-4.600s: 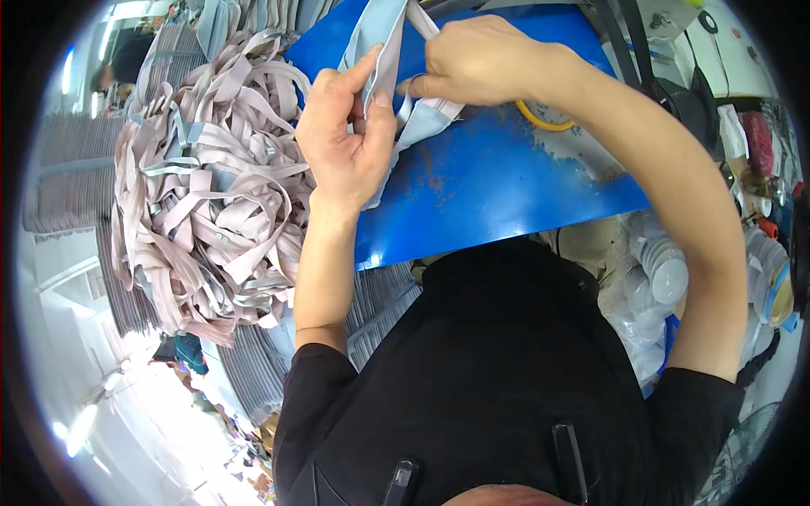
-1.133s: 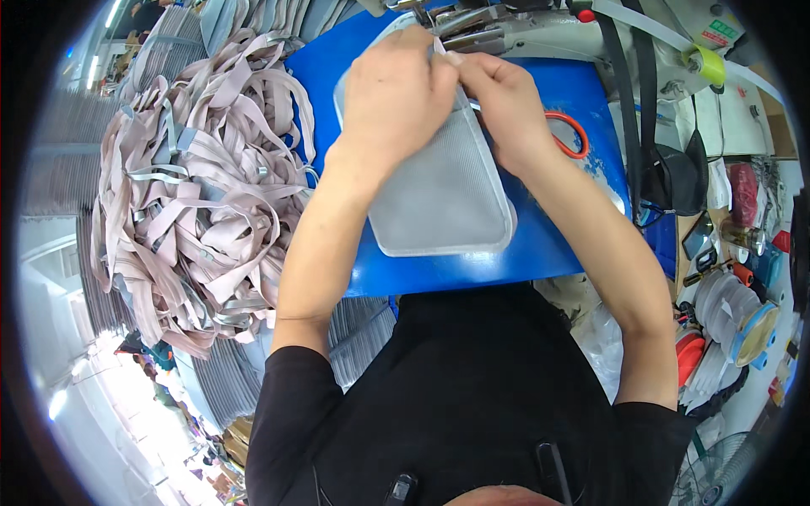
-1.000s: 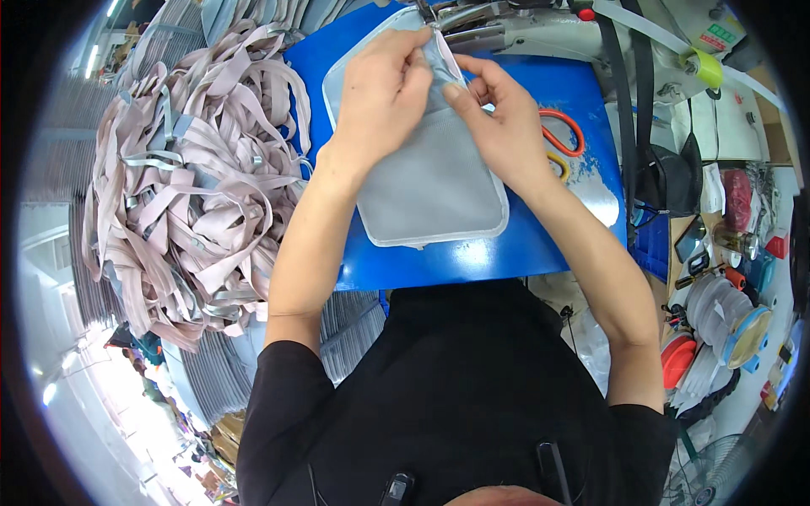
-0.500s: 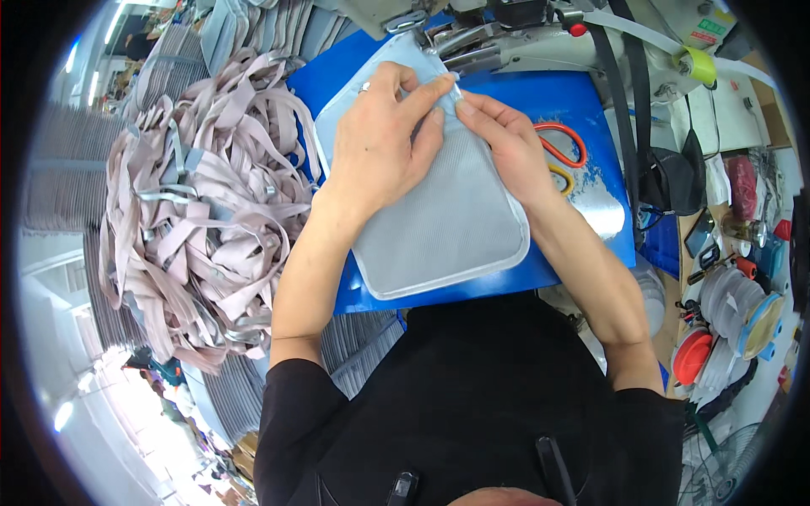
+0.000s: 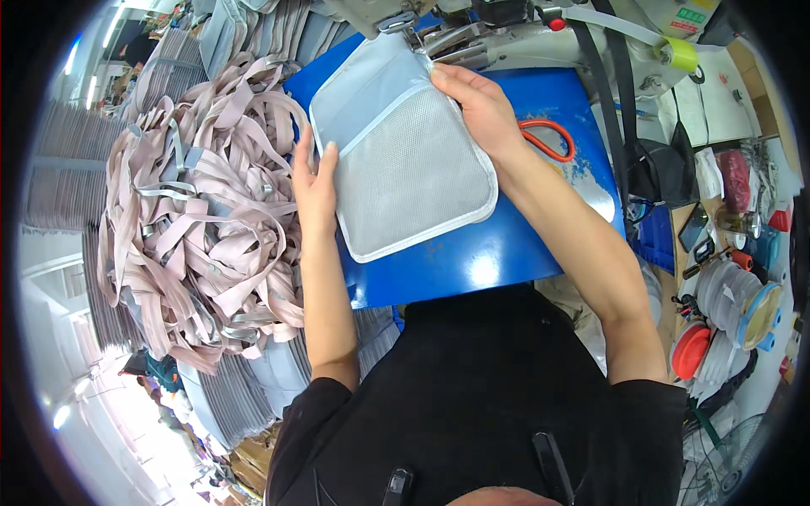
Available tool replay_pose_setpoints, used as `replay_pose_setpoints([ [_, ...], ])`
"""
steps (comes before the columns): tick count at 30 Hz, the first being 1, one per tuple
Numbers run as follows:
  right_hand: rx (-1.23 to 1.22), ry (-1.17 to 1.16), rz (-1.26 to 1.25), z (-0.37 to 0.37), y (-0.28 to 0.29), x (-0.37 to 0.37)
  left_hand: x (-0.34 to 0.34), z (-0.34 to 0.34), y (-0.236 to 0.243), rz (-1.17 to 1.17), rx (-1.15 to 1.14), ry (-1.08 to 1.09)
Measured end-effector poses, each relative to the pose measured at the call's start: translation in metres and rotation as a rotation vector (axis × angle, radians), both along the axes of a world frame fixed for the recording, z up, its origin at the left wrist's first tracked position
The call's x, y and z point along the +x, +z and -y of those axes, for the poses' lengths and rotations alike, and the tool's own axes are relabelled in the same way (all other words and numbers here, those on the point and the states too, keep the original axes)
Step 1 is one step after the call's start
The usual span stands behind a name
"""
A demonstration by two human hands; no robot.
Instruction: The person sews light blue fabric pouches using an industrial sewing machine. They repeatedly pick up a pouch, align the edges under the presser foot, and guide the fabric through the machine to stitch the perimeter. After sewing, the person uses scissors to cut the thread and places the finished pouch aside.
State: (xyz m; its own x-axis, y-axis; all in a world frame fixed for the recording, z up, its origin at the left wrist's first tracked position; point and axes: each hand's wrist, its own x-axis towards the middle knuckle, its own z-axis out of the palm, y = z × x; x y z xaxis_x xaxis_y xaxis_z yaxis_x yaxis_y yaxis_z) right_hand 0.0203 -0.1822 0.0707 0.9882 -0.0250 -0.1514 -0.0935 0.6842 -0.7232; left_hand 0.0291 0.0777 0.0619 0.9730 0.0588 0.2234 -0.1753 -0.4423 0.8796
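A grey fabric panel point(image 5: 413, 169) with rounded corners, a mesh lower part and a pale bound edge lies tilted on the blue work surface point(image 5: 460, 266). My right hand point(image 5: 481, 105) pinches its upper right edge between thumb and fingers. At the panel's left edge is my left hand point(image 5: 316, 190), thumb on the edge and fingers apart beyond it, beside the strap pile. The panel's top end reaches under the metal parts of a sewing machine point(image 5: 456, 46). Red-handled scissors point(image 5: 553, 139) lie on the blue surface, partly hidden by my right forearm.
A large heap of pale pink straps point(image 5: 211, 219) borders the blue surface on the left. Stacks of grey panels point(image 5: 67, 164) stand around it. At the right are black straps point(image 5: 612, 110), a yellow tape roll point(image 5: 677, 55) and a bench with tools and reels point(image 5: 726, 304).
My left hand has slid off the panel's upper part to its left edge. The panel has turned, its lower end moving up and left. My right hand keeps hold near the top.
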Motion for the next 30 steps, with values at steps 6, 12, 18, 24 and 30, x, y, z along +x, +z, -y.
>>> replay_pose_setpoints([
  [6,-0.444,-0.308,0.217,0.043,-0.005,-0.011,-0.025,-0.010,0.021,-0.251,-0.616,-0.110],
  [12,-0.379,-0.421,0.289,0.090,-0.001,-0.001,-0.022,-0.011,0.045,-0.179,-0.567,-0.147],
  [18,0.156,-0.202,0.236,0.073,0.002,-0.004,-0.016,-0.017,0.047,-0.184,-0.546,-0.187],
  [24,-0.279,-0.077,0.143,0.025,-0.017,-0.022,-0.016,-0.014,0.056,-0.199,-0.517,-0.175],
  [30,-0.033,0.084,0.182,0.007,-0.002,-0.050,-0.009,-0.017,0.052,-0.177,-0.408,-0.195],
])
